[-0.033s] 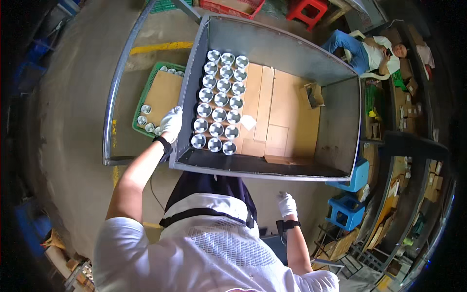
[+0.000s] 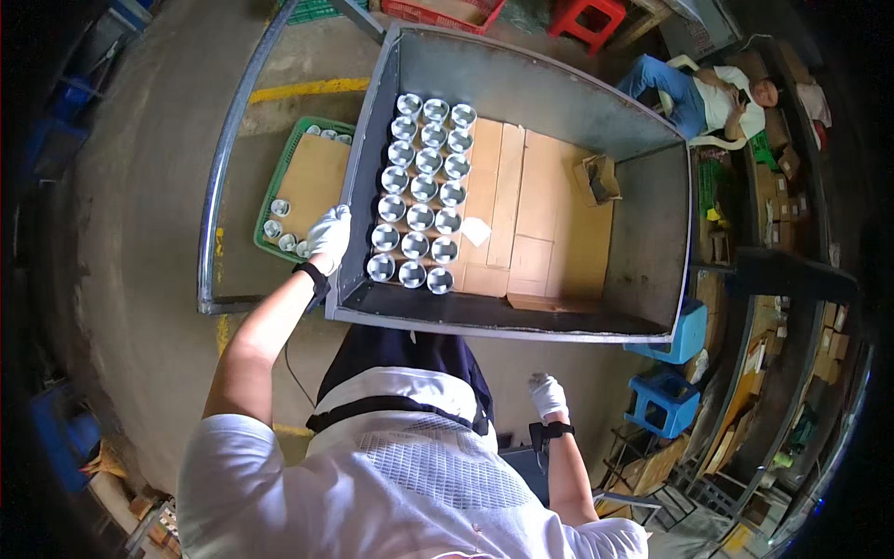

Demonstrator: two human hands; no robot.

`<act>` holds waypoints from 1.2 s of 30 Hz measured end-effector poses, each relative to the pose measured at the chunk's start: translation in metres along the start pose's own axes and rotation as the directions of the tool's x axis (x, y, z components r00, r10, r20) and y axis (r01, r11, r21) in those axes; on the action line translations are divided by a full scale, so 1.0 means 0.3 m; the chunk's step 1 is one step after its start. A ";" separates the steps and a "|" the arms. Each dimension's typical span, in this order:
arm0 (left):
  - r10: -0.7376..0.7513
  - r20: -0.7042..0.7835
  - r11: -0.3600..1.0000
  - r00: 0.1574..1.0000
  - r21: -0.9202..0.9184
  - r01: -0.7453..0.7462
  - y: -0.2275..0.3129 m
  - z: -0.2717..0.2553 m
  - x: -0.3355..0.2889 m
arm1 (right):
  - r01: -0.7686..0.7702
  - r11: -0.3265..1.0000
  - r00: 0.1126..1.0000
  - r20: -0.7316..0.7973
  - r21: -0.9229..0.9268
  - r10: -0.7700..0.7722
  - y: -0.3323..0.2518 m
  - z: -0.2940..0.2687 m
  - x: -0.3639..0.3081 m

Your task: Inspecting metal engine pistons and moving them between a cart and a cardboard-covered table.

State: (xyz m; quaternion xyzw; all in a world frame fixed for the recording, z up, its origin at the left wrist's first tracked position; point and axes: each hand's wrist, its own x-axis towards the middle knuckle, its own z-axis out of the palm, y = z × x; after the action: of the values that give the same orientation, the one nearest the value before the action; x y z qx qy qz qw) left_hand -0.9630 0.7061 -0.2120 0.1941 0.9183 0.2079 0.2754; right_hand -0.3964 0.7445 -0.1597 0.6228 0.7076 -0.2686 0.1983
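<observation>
Right hand (image 2: 549, 398): shifted slightly; fingers curled narrow, whether holding anything I cannot tell.
Left hand (image 2: 330, 236): fingers around the left rim of the metal cart (image 2: 521, 76).
Cup-shaped metal parts (image 2: 424, 188): 21, along the cart's left edge.

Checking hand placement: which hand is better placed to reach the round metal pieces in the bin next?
Likely the left hand: it holds the edge of the metal bin, near the round metal pieces. The right hand is outside the bin, farther away.
</observation>
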 end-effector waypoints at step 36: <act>-0.318 -0.282 0.933 0.905 0.079 0.352 -0.603 0.231 -1.116 | -0.555 0.660 0.772 0.610 0.507 0.179 0.968 0.434 -0.101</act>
State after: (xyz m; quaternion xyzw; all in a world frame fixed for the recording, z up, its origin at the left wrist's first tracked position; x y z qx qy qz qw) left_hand -0.7074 0.4158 -0.2109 0.0212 0.9778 0.1221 0.1687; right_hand -0.1119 0.6627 -0.2808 0.6912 0.3381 -0.6081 0.1955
